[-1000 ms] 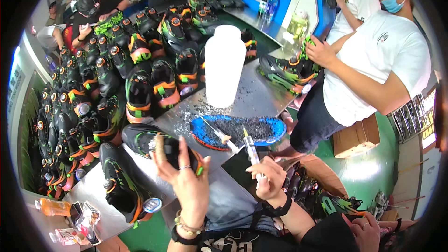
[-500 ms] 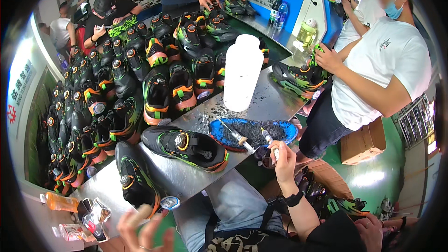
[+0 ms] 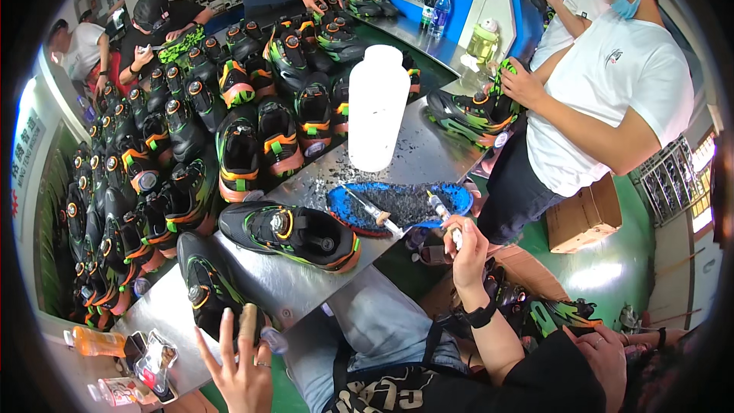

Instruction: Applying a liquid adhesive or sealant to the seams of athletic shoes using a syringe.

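My right hand [image 3: 468, 256] is closed around a syringe-like applicator [image 3: 439, 206] with an amber tip, held at the edge of a blue, sole-shaped piece [image 3: 336, 197] covered with black crumbs. A second syringe [image 3: 373, 212] lies across that piece. Fingers spread, my left hand [image 3: 238, 371] is beside the heel of a black and green sneaker [image 3: 206, 283]; whether it touches the shoe I cannot tell. Another black sneaker [image 3: 287, 235] with an orange-ringed dial lies sideways between the first shoe and the blue piece.
A tall white bottle [image 3: 378, 111] stands on the metal bench [image 3: 294, 294] amid black crumbs. Many sneakers [image 3: 183, 134] crowd the far left. At right a masked person [image 3: 612, 95] handles a shoe [image 3: 470, 118]. Drink bottles [image 3: 95, 341] and a phone [image 3: 157, 367] lie lower left.
My left hand, blurred before, has come up toward the near sneaker's heel with its fingers spread. My right hand keeps its hold on the applicator. The view has shifted slightly.
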`<state>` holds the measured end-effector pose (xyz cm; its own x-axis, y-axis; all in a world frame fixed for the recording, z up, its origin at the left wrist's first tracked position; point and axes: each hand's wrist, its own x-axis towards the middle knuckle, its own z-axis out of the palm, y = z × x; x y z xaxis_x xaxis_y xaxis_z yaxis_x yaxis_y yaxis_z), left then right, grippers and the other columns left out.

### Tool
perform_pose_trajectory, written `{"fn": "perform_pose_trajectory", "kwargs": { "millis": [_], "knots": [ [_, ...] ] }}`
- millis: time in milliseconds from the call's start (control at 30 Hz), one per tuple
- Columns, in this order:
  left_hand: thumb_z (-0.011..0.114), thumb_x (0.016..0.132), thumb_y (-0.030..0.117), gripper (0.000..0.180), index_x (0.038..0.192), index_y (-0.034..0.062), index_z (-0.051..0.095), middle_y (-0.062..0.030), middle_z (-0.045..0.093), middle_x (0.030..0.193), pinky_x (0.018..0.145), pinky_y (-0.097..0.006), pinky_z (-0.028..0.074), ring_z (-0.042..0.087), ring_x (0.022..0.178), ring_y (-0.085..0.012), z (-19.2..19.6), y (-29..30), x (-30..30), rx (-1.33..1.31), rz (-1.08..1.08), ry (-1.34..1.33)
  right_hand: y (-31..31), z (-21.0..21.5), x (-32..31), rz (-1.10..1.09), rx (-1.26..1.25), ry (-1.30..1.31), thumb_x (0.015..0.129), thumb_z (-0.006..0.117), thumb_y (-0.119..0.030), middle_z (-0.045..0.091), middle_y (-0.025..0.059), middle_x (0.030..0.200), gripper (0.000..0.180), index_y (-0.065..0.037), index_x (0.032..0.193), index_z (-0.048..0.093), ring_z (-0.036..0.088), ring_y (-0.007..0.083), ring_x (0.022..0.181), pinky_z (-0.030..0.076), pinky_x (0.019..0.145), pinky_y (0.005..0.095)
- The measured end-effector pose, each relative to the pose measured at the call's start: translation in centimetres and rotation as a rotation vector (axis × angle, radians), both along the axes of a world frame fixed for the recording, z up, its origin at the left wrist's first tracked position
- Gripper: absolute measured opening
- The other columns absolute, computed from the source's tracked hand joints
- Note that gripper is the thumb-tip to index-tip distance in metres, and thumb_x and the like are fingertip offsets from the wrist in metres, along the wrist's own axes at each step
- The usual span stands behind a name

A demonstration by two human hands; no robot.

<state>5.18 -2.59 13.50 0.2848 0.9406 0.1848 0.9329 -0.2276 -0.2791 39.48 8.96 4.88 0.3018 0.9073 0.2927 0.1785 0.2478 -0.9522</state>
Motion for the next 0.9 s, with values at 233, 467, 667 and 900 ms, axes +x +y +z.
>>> {"fn": "perform_pose_trajectory", "kwargs": {
  "millis": [233,467,667,900],
  "knots": [
    [0.073,0.068,0.0,0.023,0.078,0.0036,0.053,-0.0121,0.063,0.113,0.103,-0.056,0.039,0.055,0.119,-0.0363,-2.0,2.0,-1.9,0.243,-0.306,-0.45,0.0,0.7,-1.5,-0.042,0.043,-0.026,0.104,0.032,-0.032,0.048,-0.0003,0.059,0.045,-0.002,0.09,0.062,0.038,0.0052,0.052,0.028,0.049,0.0219],
    [0.068,0.062,-0.001,0.018,0.072,0.0031,0.054,-0.0173,0.055,0.125,0.104,-0.053,0.033,0.045,0.123,-0.0401,-0.8,2.1,-6.8,0.165,0.131,-0.694,0.6,0.1,-2.3,-0.024,-0.042,0.112,0.103,0.033,-0.033,0.049,0.0007,0.058,0.043,-0.002,0.091,0.061,0.037,0.0052,0.049,0.027,0.045,0.0204],
    [0.083,0.056,0.012,0.026,0.081,0.0135,0.073,-0.0131,0.043,0.143,0.108,-0.047,0.033,0.037,0.131,-0.0387,1.1,5.3,-7.6,-0.142,-0.054,-0.736,0.5,-0.9,-1.4,-0.051,-0.02,0.102,0.103,0.034,-0.031,0.048,-0.0023,0.059,0.042,-0.003,0.092,0.063,0.04,0.0047,0.051,0.026,0.046,0.0208],
    [0.074,0.066,0.015,0.034,0.099,0.0205,0.073,-0.0008,0.051,0.138,0.104,-0.042,0.04,0.044,0.127,-0.0273,1.8,5.3,-7.7,-0.149,-0.324,-0.373,1.1,-1.2,-1.8,-0.021,0.029,0.158,0.104,0.035,-0.031,0.048,-0.0013,0.06,0.043,0.0,0.088,0.061,0.04,0.0051,0.05,0.026,0.047,0.0212]
  ]
}}
